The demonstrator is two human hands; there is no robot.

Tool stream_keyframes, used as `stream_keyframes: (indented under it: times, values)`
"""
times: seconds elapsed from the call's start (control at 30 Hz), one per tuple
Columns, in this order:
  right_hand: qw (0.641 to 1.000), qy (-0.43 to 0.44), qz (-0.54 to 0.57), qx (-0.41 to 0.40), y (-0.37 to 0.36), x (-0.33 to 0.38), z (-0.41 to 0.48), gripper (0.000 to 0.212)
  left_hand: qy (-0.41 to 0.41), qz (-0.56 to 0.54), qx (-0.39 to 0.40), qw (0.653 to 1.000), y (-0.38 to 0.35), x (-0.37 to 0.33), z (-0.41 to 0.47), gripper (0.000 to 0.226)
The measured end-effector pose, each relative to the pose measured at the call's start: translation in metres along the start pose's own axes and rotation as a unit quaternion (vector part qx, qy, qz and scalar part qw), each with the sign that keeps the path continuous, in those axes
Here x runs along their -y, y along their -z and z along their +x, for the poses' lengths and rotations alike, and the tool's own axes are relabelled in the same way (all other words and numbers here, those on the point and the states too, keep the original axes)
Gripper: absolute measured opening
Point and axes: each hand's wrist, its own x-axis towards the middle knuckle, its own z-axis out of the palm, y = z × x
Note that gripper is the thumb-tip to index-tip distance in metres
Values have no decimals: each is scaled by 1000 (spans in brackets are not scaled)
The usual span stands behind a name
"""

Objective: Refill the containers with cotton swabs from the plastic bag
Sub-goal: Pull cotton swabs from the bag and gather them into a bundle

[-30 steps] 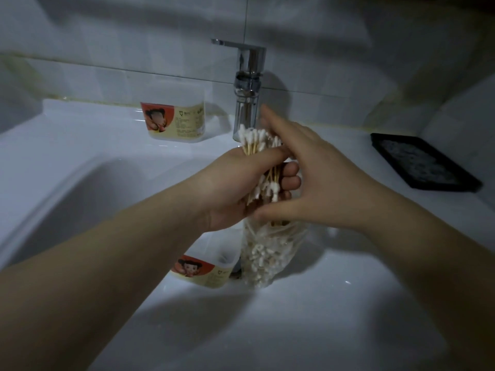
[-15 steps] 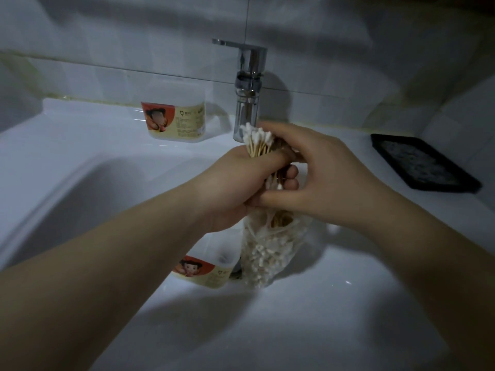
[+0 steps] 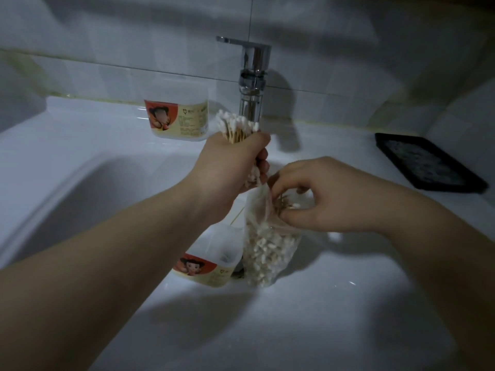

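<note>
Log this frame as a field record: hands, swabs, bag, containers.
left hand: grips swab bundle, tips up, in front of faucet
right hand: fingers in plastic bag mouth, pinching bagged swabs
plastic bag: held upright, part full
near container: left of bag, looks open-topped
far container: on basin ledge, left of faucet
black tray: far right

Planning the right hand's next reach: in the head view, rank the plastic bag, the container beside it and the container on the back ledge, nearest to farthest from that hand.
1. plastic bag: the right hand reaches into its mouth.
2. near container: just left of the bag.
3. far container: back ledge, left of the faucet.
</note>
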Motion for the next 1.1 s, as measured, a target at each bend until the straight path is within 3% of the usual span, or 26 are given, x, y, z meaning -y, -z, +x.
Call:
stream_keyframes:
  times: [0.13, 0.33, 0.43, 0.77, 1.0, 1.1]
  values:
    - [999, -12, -21, 22, 0, 0, 0, 50, 2, 17, 13, 1000, -1, 2, 0, 18]
    - [998, -13, -40, 49, -7, 0, 1, 22, 2, 30, 18, 999, -3, 3, -3, 14]
    - [998, -4, -39, 49, -6, 0, 1, 22, -3, 31, 20, 999, -3, 4, -3, 12]
    - [999, -18, -35, -33, 4, 2, 0, 2, -87, 67, 54, 993, -5, 0, -9, 15]
    - [997, -53, -39, 41, 0, 7, 0, 28, -139, 107, 75, 982, -5, 4, -12, 17]
    - [995, -68, -73, 7, 3, 5, 0, 16, -161, 149, 104, 970, -4, 6, -12, 21]
